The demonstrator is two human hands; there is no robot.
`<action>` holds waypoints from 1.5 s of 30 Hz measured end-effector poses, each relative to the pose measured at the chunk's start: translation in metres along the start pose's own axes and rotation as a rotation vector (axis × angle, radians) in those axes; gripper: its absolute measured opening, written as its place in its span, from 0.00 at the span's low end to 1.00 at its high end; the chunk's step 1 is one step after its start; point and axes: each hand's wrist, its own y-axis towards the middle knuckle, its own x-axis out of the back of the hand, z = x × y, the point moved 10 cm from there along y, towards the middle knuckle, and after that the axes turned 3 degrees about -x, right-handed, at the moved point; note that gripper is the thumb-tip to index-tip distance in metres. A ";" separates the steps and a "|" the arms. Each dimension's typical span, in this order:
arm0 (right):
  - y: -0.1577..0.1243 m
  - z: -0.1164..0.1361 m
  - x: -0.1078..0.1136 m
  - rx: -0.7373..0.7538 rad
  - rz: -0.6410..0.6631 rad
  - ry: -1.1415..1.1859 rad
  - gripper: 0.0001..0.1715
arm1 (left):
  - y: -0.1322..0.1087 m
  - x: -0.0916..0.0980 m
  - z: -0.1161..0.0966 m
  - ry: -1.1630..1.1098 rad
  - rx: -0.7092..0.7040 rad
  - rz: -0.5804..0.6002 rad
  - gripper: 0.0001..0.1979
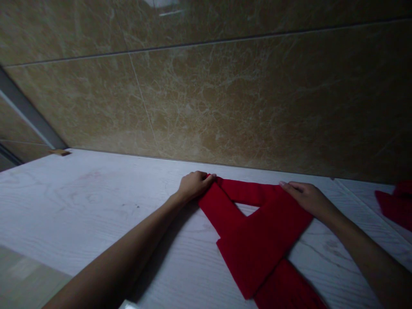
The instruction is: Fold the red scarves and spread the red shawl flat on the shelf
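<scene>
A red scarf [260, 244] lies on the white wood-grain table, its ends folded down and crossed one over the other. A small triangular gap shows the tabletop between the bands. My left hand [194, 185] is closed on the scarf's upper left corner, with the thumb on top of the cloth. At the upper right fold, my right hand [305, 198] grips the cloth between thumb and fingers. Toward the bottom of the view, the lower end of the scarf runs out of frame.
Behind the white table [96, 193] rises a brown marble-tiled wall [209, 103]. More red cloth [394, 208] lies at the far right edge. A metal post [32, 109] stands at the left, with a small brown piece [60, 152] at its foot.
</scene>
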 end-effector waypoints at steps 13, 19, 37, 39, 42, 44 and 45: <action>0.001 -0.003 -0.003 -0.025 0.032 0.000 0.34 | -0.001 0.000 -0.002 0.000 0.010 0.016 0.30; 0.002 -0.002 -0.001 0.006 -0.002 -0.003 0.32 | -0.002 0.000 -0.003 0.003 0.006 0.018 0.30; 0.000 0.000 0.000 -0.011 -0.002 0.009 0.35 | -0.002 0.001 -0.003 -0.010 -0.002 0.019 0.30; 0.000 0.000 0.000 -0.006 0.001 0.008 0.35 | -0.002 0.000 -0.003 -0.012 -0.002 0.019 0.30; 0.000 0.001 0.001 -0.002 -0.011 -0.002 0.34 | -0.001 0.000 -0.002 -0.013 0.004 0.017 0.30; 0.000 0.000 0.001 -0.012 -0.007 -0.002 0.33 | -0.001 0.000 -0.002 -0.009 0.011 0.015 0.30; 0.000 0.000 0.001 -0.018 -0.002 -0.002 0.33 | -0.002 0.000 -0.002 -0.005 0.013 0.014 0.30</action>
